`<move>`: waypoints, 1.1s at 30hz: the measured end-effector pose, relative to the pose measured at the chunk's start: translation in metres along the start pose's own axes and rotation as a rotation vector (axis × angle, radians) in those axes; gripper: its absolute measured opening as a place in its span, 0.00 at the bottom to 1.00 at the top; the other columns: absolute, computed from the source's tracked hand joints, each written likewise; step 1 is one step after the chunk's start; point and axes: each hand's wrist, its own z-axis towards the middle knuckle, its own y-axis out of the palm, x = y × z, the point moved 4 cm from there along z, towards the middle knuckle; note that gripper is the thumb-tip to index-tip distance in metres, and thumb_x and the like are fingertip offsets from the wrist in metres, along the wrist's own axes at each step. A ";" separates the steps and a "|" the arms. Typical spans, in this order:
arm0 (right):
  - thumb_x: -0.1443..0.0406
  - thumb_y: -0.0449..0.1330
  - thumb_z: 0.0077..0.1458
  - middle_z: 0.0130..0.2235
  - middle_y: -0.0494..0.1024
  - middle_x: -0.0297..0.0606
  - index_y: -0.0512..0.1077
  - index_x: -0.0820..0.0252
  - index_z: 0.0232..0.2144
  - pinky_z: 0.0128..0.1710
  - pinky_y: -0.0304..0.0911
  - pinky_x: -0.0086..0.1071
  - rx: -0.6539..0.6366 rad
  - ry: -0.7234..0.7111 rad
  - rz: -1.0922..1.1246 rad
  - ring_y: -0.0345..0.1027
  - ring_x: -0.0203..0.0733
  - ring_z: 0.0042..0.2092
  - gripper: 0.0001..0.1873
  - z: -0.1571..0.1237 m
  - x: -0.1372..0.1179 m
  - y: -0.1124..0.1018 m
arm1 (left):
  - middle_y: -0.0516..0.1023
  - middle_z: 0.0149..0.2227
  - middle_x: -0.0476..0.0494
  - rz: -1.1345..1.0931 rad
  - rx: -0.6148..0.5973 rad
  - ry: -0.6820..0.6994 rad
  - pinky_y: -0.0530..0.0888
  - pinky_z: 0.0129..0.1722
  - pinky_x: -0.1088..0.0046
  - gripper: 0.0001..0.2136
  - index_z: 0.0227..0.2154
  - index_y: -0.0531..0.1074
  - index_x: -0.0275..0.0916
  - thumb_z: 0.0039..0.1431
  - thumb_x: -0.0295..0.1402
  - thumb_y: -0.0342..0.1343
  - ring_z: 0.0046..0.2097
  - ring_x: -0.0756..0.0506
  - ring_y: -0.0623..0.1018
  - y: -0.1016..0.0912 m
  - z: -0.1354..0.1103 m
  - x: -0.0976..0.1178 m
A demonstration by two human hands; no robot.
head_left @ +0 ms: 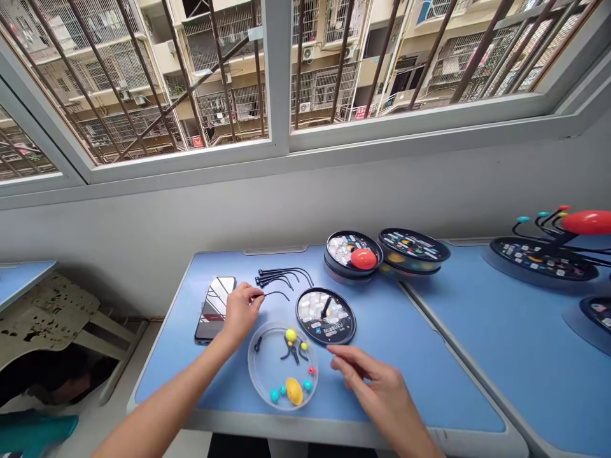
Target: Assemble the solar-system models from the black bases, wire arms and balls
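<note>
My left hand (242, 310) pinches the end of a thin black curved rod (277, 294) on the blue table (420, 343). Several more black rods (281, 275) lie just behind it. A round black base with a short upright post (326, 315) sits right of the rods. In front of it a clear round lid (282, 364) holds small coloured balls and black parts. My right hand (377, 385) hovers over the table right of the lid, fingers loosely curled, holding nothing.
A phone (214, 308) lies left of my left hand. Two stacked round black kits (353, 253) (413, 248), one with a red ball, stand at the back. An assembled planet model (554, 245) stands on the right-hand table. A worn stool (52, 312) is at left.
</note>
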 end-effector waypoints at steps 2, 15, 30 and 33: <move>0.57 0.54 0.51 0.23 0.77 0.34 0.76 0.57 0.32 0.22 0.66 0.25 0.003 0.063 -0.008 0.67 0.36 0.22 0.14 -0.003 0.016 -0.005 | 0.74 0.30 0.48 0.040 -0.017 -0.012 0.69 0.33 0.76 0.07 0.28 0.77 0.39 0.52 0.25 0.54 0.30 0.50 0.73 0.013 0.014 -0.007; 0.56 0.54 0.50 0.21 0.76 0.34 0.76 0.58 0.31 0.20 0.65 0.25 0.029 0.182 0.033 0.65 0.36 0.20 0.15 -0.007 0.037 -0.010 | 0.71 0.30 0.46 0.210 0.021 -0.057 0.67 0.36 0.73 0.07 0.33 0.77 0.37 0.53 0.26 0.54 0.36 0.47 0.72 0.042 0.030 -0.020; 0.54 0.55 0.48 0.21 0.77 0.34 0.77 0.57 0.29 0.23 0.66 0.26 0.084 0.141 -0.027 0.67 0.37 0.20 0.16 -0.009 0.029 -0.015 | 0.68 0.33 0.41 0.577 -0.303 0.339 0.63 0.35 0.64 0.03 0.21 0.75 0.37 0.47 0.25 0.59 0.37 0.42 0.67 -0.018 -0.043 0.038; 0.54 0.55 0.48 0.21 0.76 0.34 0.77 0.56 0.29 0.23 0.66 0.26 0.094 0.152 -0.033 0.67 0.38 0.21 0.16 -0.010 0.028 -0.015 | 0.68 0.32 0.39 0.782 -0.470 0.369 0.62 0.35 0.63 0.06 0.18 0.72 0.33 0.43 0.17 0.56 0.37 0.41 0.65 -0.011 -0.058 0.046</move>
